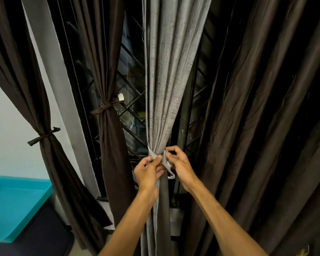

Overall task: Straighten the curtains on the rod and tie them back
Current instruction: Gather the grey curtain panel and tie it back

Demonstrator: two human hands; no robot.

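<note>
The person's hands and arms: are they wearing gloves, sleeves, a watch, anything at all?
Nothing that shows. The left hand and right hand are bare, with no gloves, rings or watch in view. The left forearm and right forearm are uncovered down to the picture's bottom edge, so no sleeve appears.

Centre curtain (166, 71) before window grille (131, 85); tied curtains (107, 126) left; loose curtain (257, 108) right
</note>
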